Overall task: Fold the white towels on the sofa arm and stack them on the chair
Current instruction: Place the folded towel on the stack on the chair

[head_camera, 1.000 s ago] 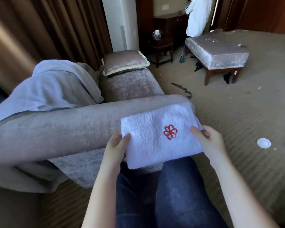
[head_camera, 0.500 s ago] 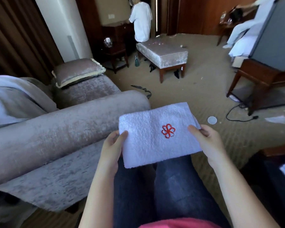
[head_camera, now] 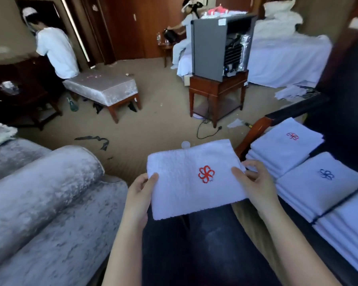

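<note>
A folded white towel [head_camera: 184, 174] with a red flower logo is held flat above my lap. My left hand [head_camera: 140, 195] pinches its left edge, thumb on top. My right hand [head_camera: 254, 182] pinches its right edge the same way. The velvet sofa arm [head_camera: 39, 188] lies to the left, apart from the towel. On the right, the dark chair [head_camera: 262, 122] carries stacks of folded white towels: one stack with a red logo [head_camera: 285, 147] at the back, one with a blue logo [head_camera: 318, 182] nearer me, and a third stack [head_camera: 351, 223] at the frame's right edge.
A padded bench [head_camera: 103, 89] stands on the carpet ahead, with a person in white [head_camera: 56, 50] behind it. A small fridge [head_camera: 215, 44] sits on a wooden table [head_camera: 217, 89], its cord trailing on the floor. A bed [head_camera: 287, 58] and a second person are at the back.
I have turned right with the towel held in both hands. The towel has left the sofa arm and now hovers over my lap, close to the chair's stacks, which have come into view.
</note>
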`<control>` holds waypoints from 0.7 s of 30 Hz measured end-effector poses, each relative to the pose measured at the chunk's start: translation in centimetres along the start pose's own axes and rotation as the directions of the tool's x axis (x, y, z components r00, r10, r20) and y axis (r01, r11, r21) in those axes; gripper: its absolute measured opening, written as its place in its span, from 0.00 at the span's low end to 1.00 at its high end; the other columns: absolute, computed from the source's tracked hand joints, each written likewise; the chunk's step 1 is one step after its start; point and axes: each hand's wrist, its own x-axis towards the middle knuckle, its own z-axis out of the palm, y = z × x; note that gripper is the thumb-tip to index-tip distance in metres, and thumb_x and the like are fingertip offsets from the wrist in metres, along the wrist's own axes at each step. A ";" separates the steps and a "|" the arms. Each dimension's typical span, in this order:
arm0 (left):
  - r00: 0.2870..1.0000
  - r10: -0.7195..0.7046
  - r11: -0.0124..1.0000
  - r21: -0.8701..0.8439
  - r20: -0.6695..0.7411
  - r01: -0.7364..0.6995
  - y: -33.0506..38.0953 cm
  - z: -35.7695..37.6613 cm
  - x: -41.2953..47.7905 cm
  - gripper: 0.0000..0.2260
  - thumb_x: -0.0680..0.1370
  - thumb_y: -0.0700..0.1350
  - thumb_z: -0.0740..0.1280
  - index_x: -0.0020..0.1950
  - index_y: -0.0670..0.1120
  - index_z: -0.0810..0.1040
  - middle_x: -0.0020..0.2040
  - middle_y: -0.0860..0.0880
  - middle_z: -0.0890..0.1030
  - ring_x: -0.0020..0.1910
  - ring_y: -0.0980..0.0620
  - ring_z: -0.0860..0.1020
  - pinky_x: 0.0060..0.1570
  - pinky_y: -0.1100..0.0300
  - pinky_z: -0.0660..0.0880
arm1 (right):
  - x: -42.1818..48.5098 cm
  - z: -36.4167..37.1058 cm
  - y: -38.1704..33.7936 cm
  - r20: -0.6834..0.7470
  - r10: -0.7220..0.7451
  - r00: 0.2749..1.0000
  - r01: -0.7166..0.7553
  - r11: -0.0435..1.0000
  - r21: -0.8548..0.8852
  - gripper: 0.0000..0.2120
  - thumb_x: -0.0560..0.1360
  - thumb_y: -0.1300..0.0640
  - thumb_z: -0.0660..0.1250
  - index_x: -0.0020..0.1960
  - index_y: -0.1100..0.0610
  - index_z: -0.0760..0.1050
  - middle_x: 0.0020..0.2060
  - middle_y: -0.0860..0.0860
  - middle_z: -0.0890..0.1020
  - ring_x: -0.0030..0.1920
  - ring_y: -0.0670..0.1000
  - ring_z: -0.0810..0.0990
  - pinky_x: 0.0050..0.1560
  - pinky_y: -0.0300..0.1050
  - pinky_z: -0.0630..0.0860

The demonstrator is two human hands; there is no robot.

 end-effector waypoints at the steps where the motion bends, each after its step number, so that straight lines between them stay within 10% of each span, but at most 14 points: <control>1: 1.000 -0.012 1.000 0.008 0.024 0.011 -0.3 0.9 0.2 0.11 0.79 0.52 0.67 0.54 0.45 0.79 0.49 0.48 0.85 0.46 0.50 0.83 0.40 0.58 0.75 | -0.2 -0.9 0.6 -0.030 0.023 0.999 -0.023 1.000 0.012 0.09 0.74 0.52 0.72 0.50 0.47 0.73 0.42 0.48 0.82 0.37 0.44 0.81 0.32 0.40 0.76; 11: 0.959 -0.238 0.924 0.339 0.154 0.175 -8.8 6.0 1.2 0.11 0.79 0.51 0.66 0.55 0.46 0.80 0.48 0.51 0.84 0.47 0.51 0.82 0.46 0.56 0.78 | -4.4 -6.4 9.9 -0.206 0.316 0.926 -0.339 0.937 -0.086 0.11 0.70 0.50 0.73 0.48 0.51 0.74 0.43 0.52 0.83 0.43 0.52 0.83 0.38 0.46 0.78; 15: 0.983 0.093 0.607 0.774 0.156 -0.180 -10.5 7.2 0.9 0.16 0.77 0.48 0.67 0.64 0.46 0.76 0.54 0.52 0.80 0.55 0.48 0.75 0.55 0.50 0.73 | -5.8 -7.1 11.4 -0.210 0.348 0.914 -0.375 0.921 -0.106 0.11 0.71 0.49 0.73 0.49 0.50 0.76 0.42 0.50 0.84 0.44 0.52 0.83 0.41 0.47 0.79; 17: 0.862 0.396 0.367 0.805 0.318 -0.466 -10.8 8.5 -0.1 0.17 0.75 0.47 0.70 0.63 0.47 0.77 0.57 0.50 0.78 0.57 0.45 0.73 0.54 0.49 0.70 | -6.5 -7.5 11.7 -0.196 0.342 0.919 -0.363 0.928 -0.084 0.12 0.70 0.48 0.74 0.50 0.50 0.76 0.41 0.51 0.85 0.42 0.52 0.84 0.41 0.48 0.80; 21: 0.590 0.367 0.451 0.418 0.719 -0.789 -10.1 12.9 -3.5 0.16 0.73 0.59 0.64 0.52 0.49 0.79 0.49 0.56 0.79 0.50 0.53 0.75 0.51 0.58 0.70 | -7.6 -8.0 11.6 -0.224 0.299 0.928 -0.312 0.950 -0.026 0.03 0.76 0.56 0.67 0.49 0.53 0.79 0.42 0.49 0.85 0.39 0.43 0.82 0.38 0.36 0.75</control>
